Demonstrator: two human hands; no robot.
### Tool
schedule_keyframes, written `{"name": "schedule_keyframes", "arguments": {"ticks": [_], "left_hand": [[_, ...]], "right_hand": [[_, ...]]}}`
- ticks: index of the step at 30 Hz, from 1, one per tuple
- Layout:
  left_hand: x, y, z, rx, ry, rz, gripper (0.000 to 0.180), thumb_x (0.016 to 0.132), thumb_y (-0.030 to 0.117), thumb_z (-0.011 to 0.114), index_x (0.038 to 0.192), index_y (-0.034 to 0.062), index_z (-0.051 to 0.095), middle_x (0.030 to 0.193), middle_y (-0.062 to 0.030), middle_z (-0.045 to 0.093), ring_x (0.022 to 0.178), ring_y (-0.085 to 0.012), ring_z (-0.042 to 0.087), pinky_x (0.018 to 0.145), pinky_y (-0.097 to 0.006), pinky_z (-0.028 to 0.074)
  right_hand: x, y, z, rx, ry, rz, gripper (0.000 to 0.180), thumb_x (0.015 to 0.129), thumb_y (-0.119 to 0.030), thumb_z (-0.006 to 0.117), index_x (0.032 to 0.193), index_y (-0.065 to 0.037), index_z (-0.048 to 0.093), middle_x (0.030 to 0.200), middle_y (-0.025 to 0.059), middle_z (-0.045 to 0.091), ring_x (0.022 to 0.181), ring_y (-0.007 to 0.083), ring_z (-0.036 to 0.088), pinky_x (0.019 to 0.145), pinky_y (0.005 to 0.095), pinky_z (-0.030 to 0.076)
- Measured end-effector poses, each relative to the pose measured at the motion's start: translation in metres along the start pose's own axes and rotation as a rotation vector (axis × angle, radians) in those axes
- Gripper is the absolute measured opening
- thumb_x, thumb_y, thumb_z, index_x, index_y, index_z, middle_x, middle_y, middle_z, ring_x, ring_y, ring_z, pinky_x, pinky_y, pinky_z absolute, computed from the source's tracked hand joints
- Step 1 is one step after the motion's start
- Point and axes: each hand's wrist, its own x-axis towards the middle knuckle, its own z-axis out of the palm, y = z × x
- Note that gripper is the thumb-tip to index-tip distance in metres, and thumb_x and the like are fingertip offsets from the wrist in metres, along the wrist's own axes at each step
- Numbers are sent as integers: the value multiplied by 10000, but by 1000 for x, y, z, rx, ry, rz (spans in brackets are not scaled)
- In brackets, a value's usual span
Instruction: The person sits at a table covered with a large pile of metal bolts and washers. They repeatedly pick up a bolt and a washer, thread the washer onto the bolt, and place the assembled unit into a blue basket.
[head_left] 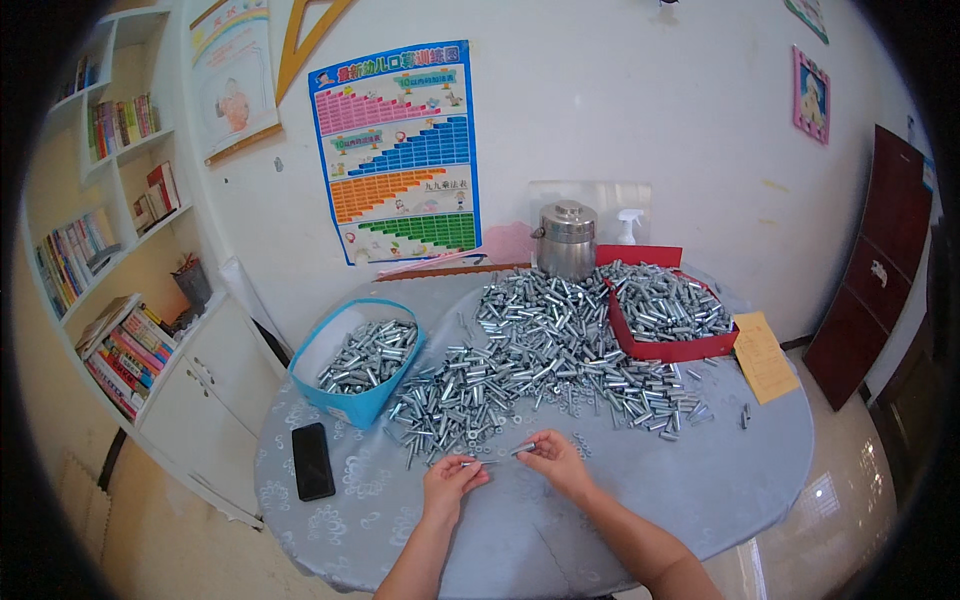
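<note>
Near the front of the table, my left hand (450, 486) pinches a thin metal screw (488, 462) that points right. Facing it, my right hand (557, 464) grips a short silvery metal sleeve (522, 449) between thumb and fingers. The two parts are close together but apart. Just beyond my hands spreads a large heap of metal sleeves (540, 340), with screws at its left front. Small washers (480, 437) lie along the heap's near edge, closest to my left hand.
A blue bin (345, 405) of metal parts stands left, a red box (665, 350) of sleeves right. A black phone (313, 462) lies near the left edge. Behind the heap are a steel canister (568, 240) and a spray bottle (628, 228). Yellow paper (765, 360) overhangs the right edge.
</note>
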Motion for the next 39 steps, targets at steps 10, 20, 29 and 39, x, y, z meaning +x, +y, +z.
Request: {"name": "schedule_keyframes", "arguments": {"ticks": [10, 20, 29, 39], "left_hand": [[-7, -4, 1, 5, -39, -42, 179, 799, 28, 564, 960, -48, 550, 819, -147, 609, 676, -196, 615, 630, -291, 534], [-12, -10, 11, 130, -105, -36, 375, 907, 196, 418, 1166, -75, 429, 904, -182, 584, 734, -229, 613, 653, -306, 524], [-15, -11, 14, 193, -251, -101, 336, 891, 183, 449, 1084, -89, 485, 833, -161, 598, 705, -223, 615, 617, -299, 526], [-10, -4, 10, 130, -44, -89, 217, 881, 142, 461, 950, -56, 517, 830, -192, 606, 601, -186, 598, 535, -281, 522]], "right_hand": [[-11, 6, 5, -21, -92, 133, 173, 740, -29, 655, 870, -48, 544, 800, -6, 571, 746, 49, 519, 664, 186, 421], [-15, -7, 7, -276, -86, 63, 145, 723, -78, 680, 828, -35, 590, 782, -10, 578, 728, 53, 506, 662, 198, 419], [-18, 2, 10, -476, -151, -48, 225, 700, -90, 687, 914, -53, 631, 831, 22, 605, 741, 98, 520, 687, 228, 429], [8, -22, -27, -1018, 233, -374, 172, 679, -127, 672, 846, -94, 651, 820, 52, 607, 774, 223, 547, 682, 323, 429]]}}
